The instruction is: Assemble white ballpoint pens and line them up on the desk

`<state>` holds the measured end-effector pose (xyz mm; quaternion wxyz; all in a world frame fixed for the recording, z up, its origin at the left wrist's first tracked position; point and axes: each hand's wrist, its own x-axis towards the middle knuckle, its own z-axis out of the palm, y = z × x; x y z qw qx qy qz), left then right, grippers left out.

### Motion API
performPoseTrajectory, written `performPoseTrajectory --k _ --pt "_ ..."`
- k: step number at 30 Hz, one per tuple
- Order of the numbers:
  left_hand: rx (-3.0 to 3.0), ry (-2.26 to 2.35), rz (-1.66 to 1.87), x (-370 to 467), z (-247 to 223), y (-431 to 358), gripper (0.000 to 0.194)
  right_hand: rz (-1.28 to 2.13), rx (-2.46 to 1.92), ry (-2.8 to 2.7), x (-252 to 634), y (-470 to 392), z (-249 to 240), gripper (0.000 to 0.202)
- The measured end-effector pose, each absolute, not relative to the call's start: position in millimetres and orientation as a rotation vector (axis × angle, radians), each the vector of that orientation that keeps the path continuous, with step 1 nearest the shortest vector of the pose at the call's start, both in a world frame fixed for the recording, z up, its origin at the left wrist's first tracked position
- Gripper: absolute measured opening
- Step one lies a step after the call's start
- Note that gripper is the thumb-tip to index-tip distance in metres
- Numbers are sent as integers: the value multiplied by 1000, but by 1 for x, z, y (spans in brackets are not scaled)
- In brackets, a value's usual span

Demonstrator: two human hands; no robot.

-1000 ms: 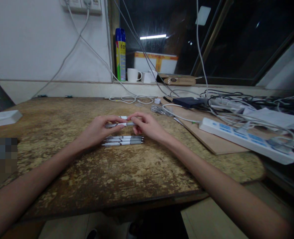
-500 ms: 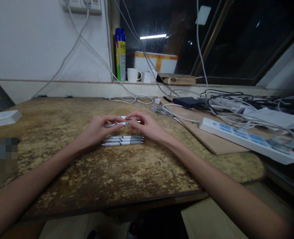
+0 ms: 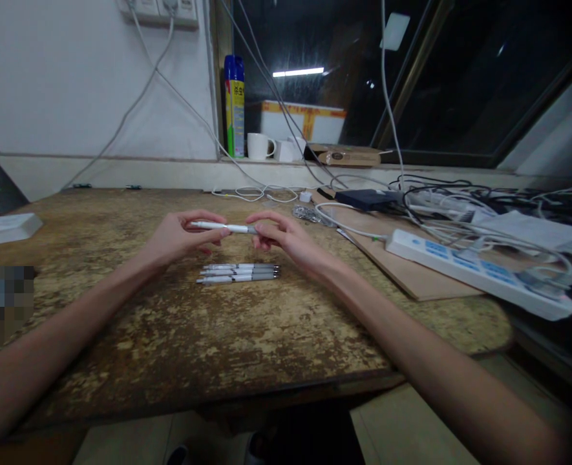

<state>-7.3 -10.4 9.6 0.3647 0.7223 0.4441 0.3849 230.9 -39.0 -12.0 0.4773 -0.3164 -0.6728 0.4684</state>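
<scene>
A white pen [image 3: 237, 228] with a grey grip is held level between both hands above the worn wooden table [image 3: 208, 342]. My left hand [image 3: 183, 232] pinches its left part between thumb and fingers. At the grey right end, my right hand [image 3: 276, 234] has its thumb and fingers closed on the same pen. Just below the hands, several similar white and grey pens [image 3: 240, 274] lie side by side on the table, their metal tips to the right.
On the right, a white power strip [image 3: 479, 271] and tangled cables rest on a brown board [image 3: 412, 284]. A white box [image 3: 7, 229] is at the left edge. A spray can [image 3: 234, 106] and white mug [image 3: 260, 146] stand on the sill.
My hands have moved apart, the left one leftward. The held pen has risen slightly and shows more fully, and the white item lying behind the hands is no longer visible.
</scene>
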Motion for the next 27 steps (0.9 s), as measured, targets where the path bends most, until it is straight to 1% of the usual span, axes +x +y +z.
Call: performPoseTrajectory --k 5,11,17,20,22,25,27 --pt "1698 948 1064 -5 -1 -4 42 1255 -780 -1742 222 -43 -14 18" --pt "1855 870 944 6 3 -11 41 1068 -798 -1678 218 -37 -18 24" --pt "2112 858 840 12 7 -20 35 953 -772 -1674 214 -38 -13 27" --pt "2163 837 822 14 8 -20 37 968 -729 -1639 216 -38 -11 29" --pt "2190 862 874 13 7 -18 41 998 -693 -1535 222 -36 -8 32" --pt "2210 973 975 8 5 -13 47 1035 -724 -1399 235 -33 -2 39" --pt "2223 1052 1004 3 1 -10 48 1020 -731 -1355 244 -31 3 40"
